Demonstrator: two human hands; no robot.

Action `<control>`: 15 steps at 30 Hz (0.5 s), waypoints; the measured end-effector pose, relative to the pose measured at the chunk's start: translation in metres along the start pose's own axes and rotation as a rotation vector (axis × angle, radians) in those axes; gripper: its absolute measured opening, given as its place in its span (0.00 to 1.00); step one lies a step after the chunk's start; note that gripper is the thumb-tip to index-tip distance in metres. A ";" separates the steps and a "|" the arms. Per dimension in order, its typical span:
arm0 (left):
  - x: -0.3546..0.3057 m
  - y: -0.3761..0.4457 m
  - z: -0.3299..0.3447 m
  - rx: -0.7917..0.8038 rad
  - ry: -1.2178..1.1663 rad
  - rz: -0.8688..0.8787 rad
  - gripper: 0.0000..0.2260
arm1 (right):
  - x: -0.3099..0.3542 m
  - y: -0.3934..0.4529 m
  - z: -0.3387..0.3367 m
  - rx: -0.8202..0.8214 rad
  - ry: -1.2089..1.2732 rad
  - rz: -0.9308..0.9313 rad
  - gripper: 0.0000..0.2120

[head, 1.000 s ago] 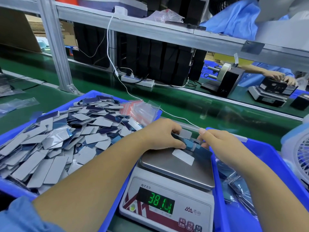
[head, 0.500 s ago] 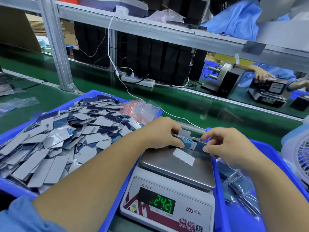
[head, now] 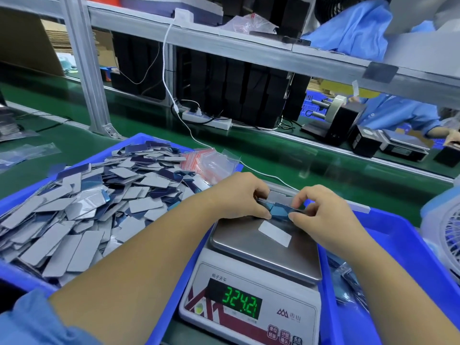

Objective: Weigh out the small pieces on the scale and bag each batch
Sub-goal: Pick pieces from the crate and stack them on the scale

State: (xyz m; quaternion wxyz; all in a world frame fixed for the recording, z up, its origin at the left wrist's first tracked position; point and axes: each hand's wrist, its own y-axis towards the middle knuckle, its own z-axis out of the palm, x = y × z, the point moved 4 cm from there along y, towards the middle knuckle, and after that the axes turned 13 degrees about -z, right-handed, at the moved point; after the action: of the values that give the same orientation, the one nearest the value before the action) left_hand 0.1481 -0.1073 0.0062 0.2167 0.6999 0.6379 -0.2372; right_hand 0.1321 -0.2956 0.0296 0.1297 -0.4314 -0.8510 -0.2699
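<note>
— Between the fingertips, what is held?

— Both hands pinch one small stack of pieces [head: 276,207], blue on its near edge and grey on top. On the left hand [head: 239,195], curled fingers sit on top of the stack's left end with the thumb below; the right hand [head: 323,210] nips the right end between thumb and curled fingers. The stack sits low over the far edge of the scale [head: 251,295]; whether it touches the pan cannot be told.

— And just beneath the fingers?

— A single pale piece [head: 274,233] lies flat on the steel pan, nearer the viewer than the stack. Below that, the green display [head: 240,303] glows with digits.

— Further out?

— Left of the left hand, a blue bin [head: 159,317] holds a heap of loose grey and dark-blue pieces [head: 82,207], with clear zip bags [head: 211,163] at its far corner. Right of the right hand, a second blue bin [head: 398,235] holds filled bags [head: 348,290]. A white fan [head: 448,235] stands past it, on the green bench [head: 286,155].
</note>
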 end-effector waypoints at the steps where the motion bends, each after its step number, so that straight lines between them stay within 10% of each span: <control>1: 0.000 0.000 -0.001 0.011 -0.004 0.006 0.13 | -0.001 0.000 0.002 -0.011 0.023 0.006 0.11; 15: 0.001 0.000 -0.002 0.023 -0.037 -0.026 0.08 | 0.001 0.001 -0.013 -0.062 0.063 0.000 0.14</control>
State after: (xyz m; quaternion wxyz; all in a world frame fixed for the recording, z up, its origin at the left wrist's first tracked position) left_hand 0.1485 -0.1055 0.0074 0.2174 0.6893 0.6402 -0.2603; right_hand 0.1315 -0.3019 0.0411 0.1433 -0.4262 -0.8378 -0.3095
